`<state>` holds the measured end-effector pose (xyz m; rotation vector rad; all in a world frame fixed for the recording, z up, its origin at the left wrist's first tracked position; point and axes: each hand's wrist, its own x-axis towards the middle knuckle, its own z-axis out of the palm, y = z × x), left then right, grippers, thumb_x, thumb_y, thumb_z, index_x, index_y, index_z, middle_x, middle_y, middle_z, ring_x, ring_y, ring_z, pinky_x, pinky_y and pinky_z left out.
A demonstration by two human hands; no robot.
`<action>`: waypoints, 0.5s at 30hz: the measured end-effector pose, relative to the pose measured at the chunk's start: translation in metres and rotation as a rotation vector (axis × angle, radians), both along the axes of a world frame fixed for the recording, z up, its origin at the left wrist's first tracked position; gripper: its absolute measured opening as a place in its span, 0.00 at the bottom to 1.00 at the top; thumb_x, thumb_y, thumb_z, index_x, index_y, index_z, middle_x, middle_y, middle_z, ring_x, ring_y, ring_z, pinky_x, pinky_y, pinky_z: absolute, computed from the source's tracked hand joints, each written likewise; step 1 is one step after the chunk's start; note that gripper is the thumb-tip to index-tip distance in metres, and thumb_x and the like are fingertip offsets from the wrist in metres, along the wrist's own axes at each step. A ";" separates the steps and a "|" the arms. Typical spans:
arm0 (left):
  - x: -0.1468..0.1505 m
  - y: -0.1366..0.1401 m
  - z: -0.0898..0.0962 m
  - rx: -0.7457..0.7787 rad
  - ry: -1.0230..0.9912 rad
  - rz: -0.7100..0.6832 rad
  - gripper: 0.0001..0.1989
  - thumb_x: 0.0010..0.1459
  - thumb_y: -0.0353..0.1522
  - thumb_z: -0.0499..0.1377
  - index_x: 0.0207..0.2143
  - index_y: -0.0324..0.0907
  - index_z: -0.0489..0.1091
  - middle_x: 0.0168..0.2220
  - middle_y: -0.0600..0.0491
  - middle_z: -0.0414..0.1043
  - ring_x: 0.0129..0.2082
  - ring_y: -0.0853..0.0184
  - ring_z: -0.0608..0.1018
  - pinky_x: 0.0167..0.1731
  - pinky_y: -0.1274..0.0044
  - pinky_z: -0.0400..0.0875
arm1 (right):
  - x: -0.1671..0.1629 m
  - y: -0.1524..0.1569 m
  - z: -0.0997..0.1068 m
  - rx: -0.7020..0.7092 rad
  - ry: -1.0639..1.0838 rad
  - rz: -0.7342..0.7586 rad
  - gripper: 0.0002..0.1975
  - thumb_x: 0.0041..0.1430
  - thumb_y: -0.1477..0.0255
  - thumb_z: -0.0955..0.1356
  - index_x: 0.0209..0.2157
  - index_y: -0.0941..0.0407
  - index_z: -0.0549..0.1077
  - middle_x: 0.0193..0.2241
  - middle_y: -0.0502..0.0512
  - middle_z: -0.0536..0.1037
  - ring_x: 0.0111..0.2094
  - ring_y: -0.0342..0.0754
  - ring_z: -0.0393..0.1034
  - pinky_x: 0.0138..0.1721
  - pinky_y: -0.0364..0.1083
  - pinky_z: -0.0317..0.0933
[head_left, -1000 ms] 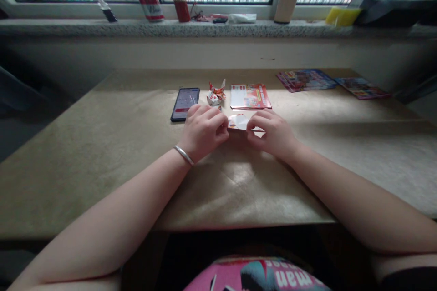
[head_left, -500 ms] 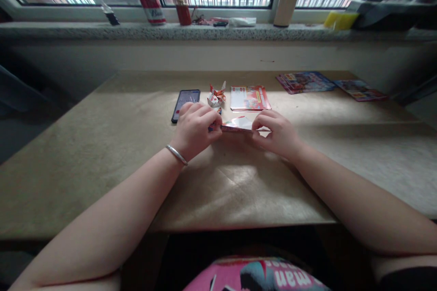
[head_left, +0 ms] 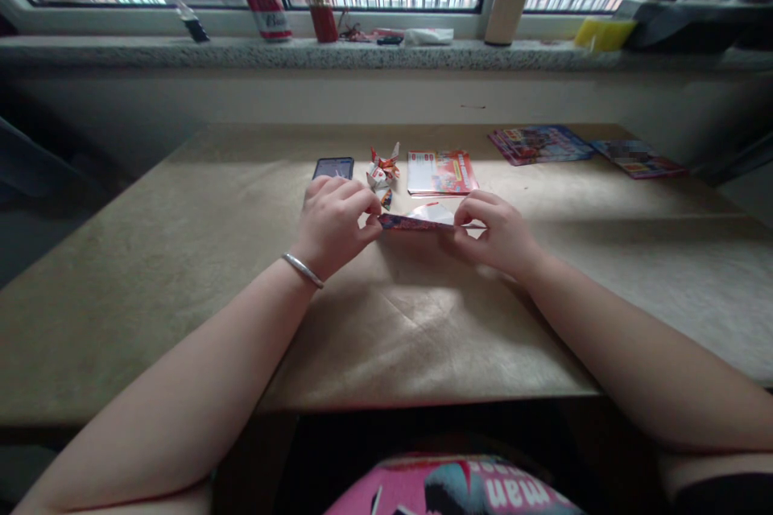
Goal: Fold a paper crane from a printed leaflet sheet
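A folded sheet of printed paper stretches between my two hands, just above the table. Its near edge is dark and patterned, and a white face shows behind. My left hand pinches the left end between thumb and forefinger. At the right end, my right hand grips the paper in the same way. Just beyond lie folded paper figures in red, white and orange. A phone lies partly hidden behind my left hand. Behind my right hand is a stack of printed sheets.
Colourful printed leaflets lie at the table's back right, with another leaflet pile beside them. On the windowsill stand a red can, a red lighter-like object and a yellow item.
My left hand has shifted left along the paper, baring more of its dark left end. My right hand has moved slightly right, still pinching it.
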<state>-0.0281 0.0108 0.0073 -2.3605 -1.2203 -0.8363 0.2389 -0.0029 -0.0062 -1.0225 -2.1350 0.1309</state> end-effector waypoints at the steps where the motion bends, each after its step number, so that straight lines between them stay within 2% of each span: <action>1: -0.002 0.002 -0.001 0.007 -0.009 0.018 0.03 0.53 0.30 0.58 0.27 0.44 0.70 0.30 0.53 0.74 0.35 0.61 0.73 0.44 0.66 0.63 | 0.002 0.001 0.000 -0.002 0.015 -0.003 0.06 0.47 0.78 0.66 0.24 0.53 0.64 0.26 0.51 0.70 0.30 0.47 0.65 0.33 0.45 0.60; 3: -0.004 0.004 -0.002 -0.020 -0.039 0.022 0.03 0.53 0.29 0.57 0.28 0.44 0.70 0.30 0.53 0.73 0.34 0.63 0.72 0.41 0.68 0.65 | 0.005 0.003 0.000 -0.018 0.029 0.005 0.06 0.47 0.78 0.66 0.24 0.53 0.64 0.26 0.50 0.69 0.30 0.46 0.65 0.32 0.45 0.59; 6: -0.002 0.004 -0.005 -0.141 -0.071 -0.062 0.06 0.58 0.30 0.55 0.32 0.41 0.71 0.33 0.51 0.73 0.33 0.65 0.73 0.36 0.72 0.67 | 0.010 0.007 -0.003 -0.069 -0.052 0.085 0.06 0.48 0.78 0.66 0.25 0.53 0.66 0.27 0.51 0.71 0.31 0.47 0.66 0.34 0.46 0.60; 10: 0.006 0.001 -0.013 -0.309 0.009 -0.215 0.14 0.64 0.36 0.52 0.45 0.43 0.74 0.43 0.49 0.74 0.39 0.65 0.75 0.40 0.73 0.69 | 0.012 0.011 -0.008 -0.126 -0.232 0.168 0.04 0.50 0.77 0.67 0.27 0.54 0.70 0.29 0.53 0.73 0.34 0.48 0.67 0.37 0.46 0.61; 13: 0.010 0.002 -0.018 -0.384 0.073 -0.248 0.15 0.66 0.38 0.51 0.44 0.45 0.76 0.44 0.49 0.74 0.41 0.64 0.76 0.41 0.72 0.70 | 0.011 0.012 -0.010 -0.168 -0.293 0.188 0.04 0.50 0.77 0.67 0.29 0.54 0.71 0.29 0.53 0.74 0.34 0.48 0.66 0.37 0.46 0.61; 15: 0.011 0.003 -0.019 -0.414 0.110 -0.238 0.15 0.65 0.38 0.52 0.40 0.46 0.78 0.43 0.50 0.75 0.41 0.64 0.76 0.42 0.72 0.69 | 0.011 0.011 -0.009 -0.194 -0.304 0.201 0.04 0.51 0.77 0.66 0.30 0.54 0.72 0.29 0.53 0.74 0.34 0.48 0.67 0.38 0.46 0.61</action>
